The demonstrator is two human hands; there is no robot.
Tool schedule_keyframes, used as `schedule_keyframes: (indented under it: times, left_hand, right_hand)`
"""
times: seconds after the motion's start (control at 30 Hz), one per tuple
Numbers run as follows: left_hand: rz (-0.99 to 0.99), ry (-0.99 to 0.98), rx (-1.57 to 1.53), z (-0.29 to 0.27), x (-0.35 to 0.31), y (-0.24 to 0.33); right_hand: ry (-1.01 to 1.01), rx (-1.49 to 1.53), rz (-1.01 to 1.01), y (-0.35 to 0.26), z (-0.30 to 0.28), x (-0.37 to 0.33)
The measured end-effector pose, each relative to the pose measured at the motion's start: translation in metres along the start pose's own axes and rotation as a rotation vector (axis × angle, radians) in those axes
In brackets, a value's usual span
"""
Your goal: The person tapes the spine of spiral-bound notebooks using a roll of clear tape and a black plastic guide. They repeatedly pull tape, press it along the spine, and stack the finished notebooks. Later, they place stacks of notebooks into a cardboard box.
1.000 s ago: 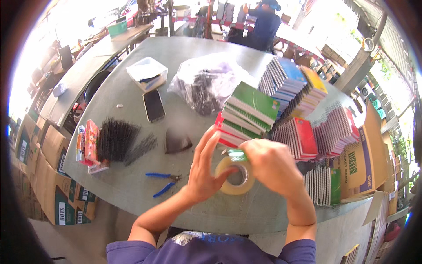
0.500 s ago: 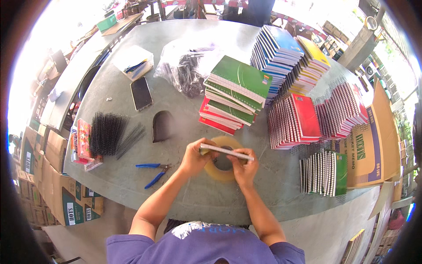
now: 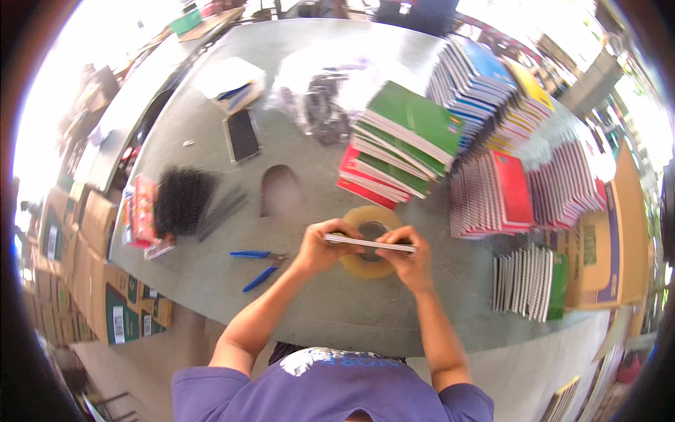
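My left hand [image 3: 321,247] and my right hand [image 3: 410,261] grip a thin notebook [image 3: 368,244] at its two ends. It is held on edge, so mostly its white page edges show and its cover is hidden. Beneath it lies a wide roll of clear yellowish tape [image 3: 370,270], flat on the grey table [image 3: 337,316]. To the left of my left hand are cutting pliers [image 3: 261,278] with blue handles. Beyond the tape leans a stack of green and red notebooks [image 3: 411,130].
Black wire binding coils [image 3: 184,204] are bunched at the left, near a phone [image 3: 242,136] and a plastic bag [image 3: 320,98]. Blue [image 3: 485,67], yellow and red [image 3: 512,190] notebook stacks line the right side. Green notebooks [image 3: 557,285] stand by a cardboard box [image 3: 608,246].
The whole view has shifted, so the table's things appear farther right. Both hands still hold the notebook, which now lies closer to level than before.
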State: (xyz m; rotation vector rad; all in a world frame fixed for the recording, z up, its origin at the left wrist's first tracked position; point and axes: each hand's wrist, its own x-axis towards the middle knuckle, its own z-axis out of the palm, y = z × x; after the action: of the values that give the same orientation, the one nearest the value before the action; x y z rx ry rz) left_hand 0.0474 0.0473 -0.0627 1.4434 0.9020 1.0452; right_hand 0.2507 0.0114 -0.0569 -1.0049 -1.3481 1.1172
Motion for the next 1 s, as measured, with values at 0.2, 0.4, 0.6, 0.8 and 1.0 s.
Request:
schedule_keyframes:
  times: [0.2, 0.4, 0.6, 0.8, 1.0]
  left_hand:
    - [0.073, -0.018, 0.215, -0.006, -0.005, 0.003]
    - [0.134, 0.177, 0.941, -0.121, -0.047, 0.006]
    - [-0.11, 0.496, 1.475, -0.222, -0.115, -0.039]
    - [-0.022, 0.581, 1.401, -0.2, -0.1, -0.005]
    - [0.111, 0.734, 0.919, -0.174, -0.075, 0.045]
  right_hand:
    - [0.035, -0.919, -0.571, -0.084, 0.061, 0.025]
    - [-0.162, -1.022, -0.342, -0.056, 0.068, 0.029]
    - [-0.126, -1.157, -0.494, -0.054, 0.071, 0.042]
    - [-0.18, -1.09, -0.577, -0.044, 0.058, 0.048]
    - [-0.167, -1.081, -0.616, -0.04, 0.058, 0.045]
